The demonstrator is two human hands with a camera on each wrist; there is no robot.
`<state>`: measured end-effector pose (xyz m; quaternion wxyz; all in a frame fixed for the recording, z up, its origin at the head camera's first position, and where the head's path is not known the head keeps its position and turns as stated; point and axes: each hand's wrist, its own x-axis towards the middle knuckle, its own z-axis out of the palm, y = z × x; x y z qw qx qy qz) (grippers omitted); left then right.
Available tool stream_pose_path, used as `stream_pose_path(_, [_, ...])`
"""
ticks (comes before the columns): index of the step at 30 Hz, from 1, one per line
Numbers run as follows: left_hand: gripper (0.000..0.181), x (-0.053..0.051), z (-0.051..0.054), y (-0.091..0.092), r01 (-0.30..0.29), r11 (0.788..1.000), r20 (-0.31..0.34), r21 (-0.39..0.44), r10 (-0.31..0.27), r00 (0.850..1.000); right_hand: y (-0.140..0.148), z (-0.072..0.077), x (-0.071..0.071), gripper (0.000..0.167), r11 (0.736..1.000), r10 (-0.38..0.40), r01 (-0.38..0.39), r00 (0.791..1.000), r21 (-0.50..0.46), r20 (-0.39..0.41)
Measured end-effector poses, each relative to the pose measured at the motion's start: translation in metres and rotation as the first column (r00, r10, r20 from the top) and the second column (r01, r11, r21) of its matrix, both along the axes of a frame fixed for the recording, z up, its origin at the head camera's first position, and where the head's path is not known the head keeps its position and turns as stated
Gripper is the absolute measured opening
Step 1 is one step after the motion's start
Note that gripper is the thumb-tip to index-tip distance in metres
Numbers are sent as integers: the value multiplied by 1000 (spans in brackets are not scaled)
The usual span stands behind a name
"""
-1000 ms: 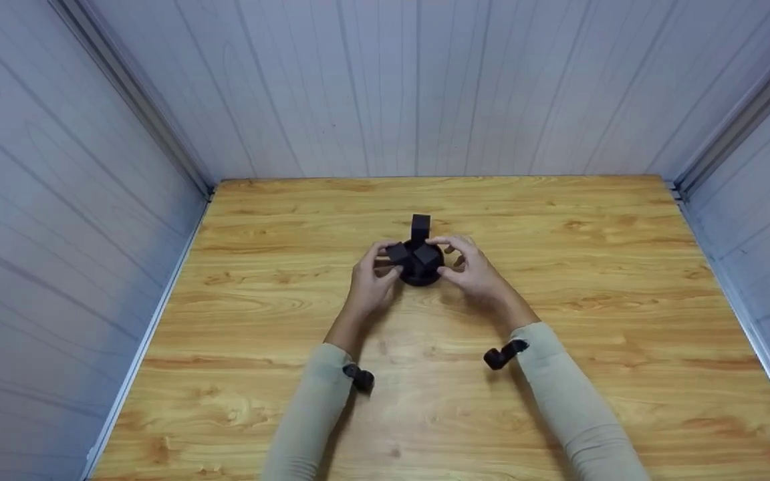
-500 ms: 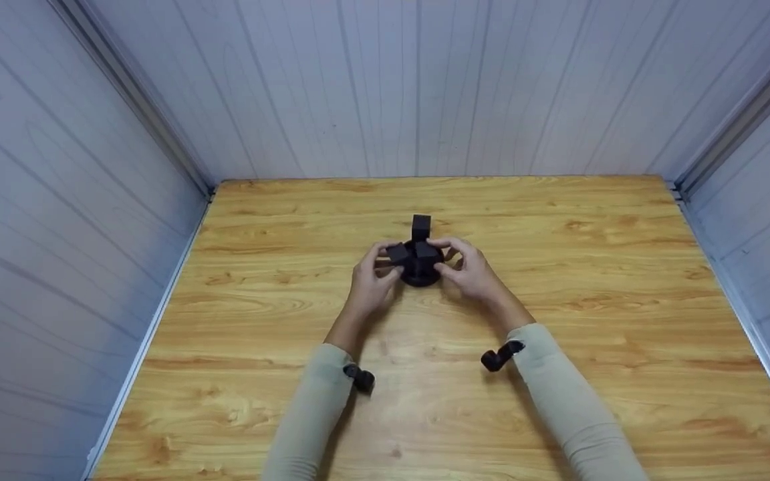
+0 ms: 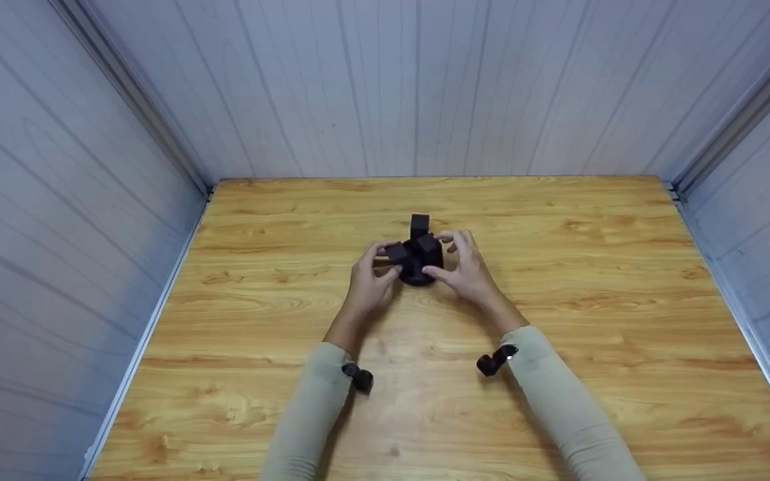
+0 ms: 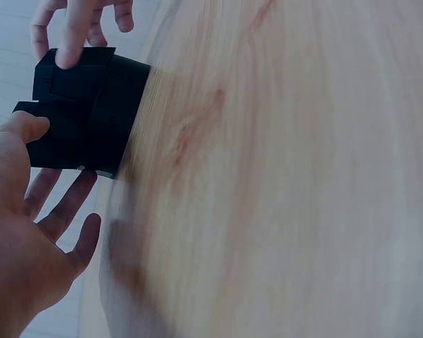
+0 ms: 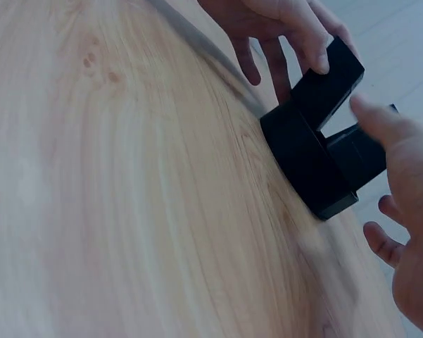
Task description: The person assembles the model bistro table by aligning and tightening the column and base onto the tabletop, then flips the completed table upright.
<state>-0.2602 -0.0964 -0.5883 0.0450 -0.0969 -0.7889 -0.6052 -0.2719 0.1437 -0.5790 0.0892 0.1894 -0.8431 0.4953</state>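
A black round base (image 3: 417,280) stands on the wooden table, with three angular black blocks rising from it. My left hand (image 3: 370,277) pinches the left block (image 3: 397,253) between thumb and fingers; the left wrist view has its thumb on the near face. On the other side, my right hand (image 3: 470,270) holds the right block (image 3: 428,242), its thumb in front and forefinger behind. In the right wrist view that thumb is blurred. The rear block (image 3: 420,224) stands upright with neither hand on it. How the pieces join underneath is hidden.
The wood-grain table (image 3: 278,387) is bounded by a pale panelled back wall (image 3: 385,87) and side walls. A small black camera mount sits on each sleeve (image 3: 311,407).
The right block has turned and shifted toward the back of the base, with my right hand moving slightly inward alongside it. My left hand and the rear block stay nearly still.
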Motion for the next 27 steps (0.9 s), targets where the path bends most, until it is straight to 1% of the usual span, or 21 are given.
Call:
stream_pose_path(4, [44,1,0,0,4,1000,11,5,-4,1000,7,2,-2,68,996,79,-77,995,-36,59])
stream_pose_path(7, [44,0,1,0,5,1000,20,10,-5,1000,10,5,-3,61,991,124,-118,987,-62,107])
stream_pose_path(10, [44,0,0,0,3,1000,23,5,-3,1000,12,8,-3,54,988,143,-132,979,-79,148])
stream_pose_path(12, [44,-1,0,1,1,1000,25,7,-1,1000,12,9,-4,51,988,137,-124,978,-88,160])
stream_pose_path(15, [44,-1,0,1,1,1000,30,16,-1,1000,11,8,-5,47,991,111,-96,981,-96,158])
stream_pose_path(21, [44,-1,0,-1,14,1000,14,0,-14,1000,10,3,-6,40,992,54,-42,993,-119,107])
stream_pose_path(24, [44,-1,-1,-1,9,1000,8,-3,-9,1000,10,1,-6,43,992,24,-13,996,-123,82])
stream_pose_path(27, [44,-1,0,0,9,1000,6,3,-9,1000,11,-1,-5,48,993,16,-6,997,-120,77])
